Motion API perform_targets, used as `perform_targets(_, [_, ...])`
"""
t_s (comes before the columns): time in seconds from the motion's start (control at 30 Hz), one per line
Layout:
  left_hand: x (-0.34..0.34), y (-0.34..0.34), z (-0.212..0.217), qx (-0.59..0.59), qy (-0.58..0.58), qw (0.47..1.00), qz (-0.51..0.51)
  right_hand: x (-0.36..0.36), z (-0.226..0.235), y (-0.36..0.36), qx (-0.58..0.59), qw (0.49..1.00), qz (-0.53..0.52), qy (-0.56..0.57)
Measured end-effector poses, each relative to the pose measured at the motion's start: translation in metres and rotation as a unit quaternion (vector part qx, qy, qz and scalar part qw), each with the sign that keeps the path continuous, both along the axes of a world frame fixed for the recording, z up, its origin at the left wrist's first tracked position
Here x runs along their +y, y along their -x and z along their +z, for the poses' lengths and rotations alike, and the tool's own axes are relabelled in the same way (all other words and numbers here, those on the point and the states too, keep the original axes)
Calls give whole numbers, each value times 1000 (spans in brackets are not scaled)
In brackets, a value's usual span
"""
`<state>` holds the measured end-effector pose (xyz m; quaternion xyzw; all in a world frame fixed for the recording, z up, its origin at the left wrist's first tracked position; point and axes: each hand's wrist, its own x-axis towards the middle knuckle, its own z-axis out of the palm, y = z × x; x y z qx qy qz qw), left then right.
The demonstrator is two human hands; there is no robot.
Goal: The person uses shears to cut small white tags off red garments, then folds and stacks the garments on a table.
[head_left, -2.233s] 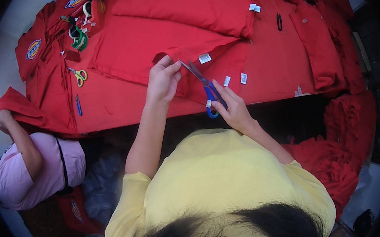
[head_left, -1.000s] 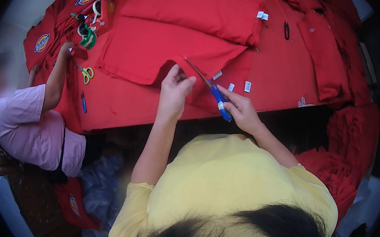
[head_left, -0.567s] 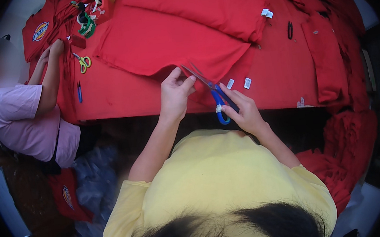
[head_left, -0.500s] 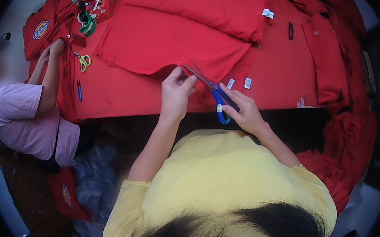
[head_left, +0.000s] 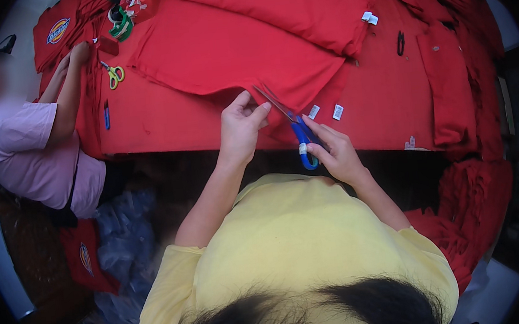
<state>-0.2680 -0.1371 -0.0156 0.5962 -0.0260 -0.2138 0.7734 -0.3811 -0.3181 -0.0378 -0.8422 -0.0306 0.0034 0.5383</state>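
My left hand [head_left: 241, 123] pinches the near edge of a red garment [head_left: 225, 54] spread on the red-covered table [head_left: 164, 130]. My right hand [head_left: 333, 152] grips blue-handled scissors [head_left: 299, 137]; their blades [head_left: 273, 102] are parted and point up-left at the fabric edge right beside my left fingertips. Two small white labels [head_left: 326, 112] lie on the table just right of the scissors.
A person in a pink top [head_left: 31, 157] sits at the left, a hand on red cloth [head_left: 77, 54] near yellow-green scissors [head_left: 114, 74]. Stacked red garments [head_left: 295, 4] fill the far side; more hang at the right [head_left: 470, 205]. A black clip [head_left: 400, 43] lies at the right.
My hands and the scissors stay at the garment's edge, shifted only slightly. The person at the left moved from low at the table's corner to reaching onto the cloth.
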Motion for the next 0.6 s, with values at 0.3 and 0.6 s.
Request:
perform_targets(0.3, [0,0,-7,84,79,993,23,-16,-2,3,202,912,16,-355])
perform_targets(0.6, [-7,-8,-21,149,137,973,113,-15,-7,20,140,956,-12,-256])
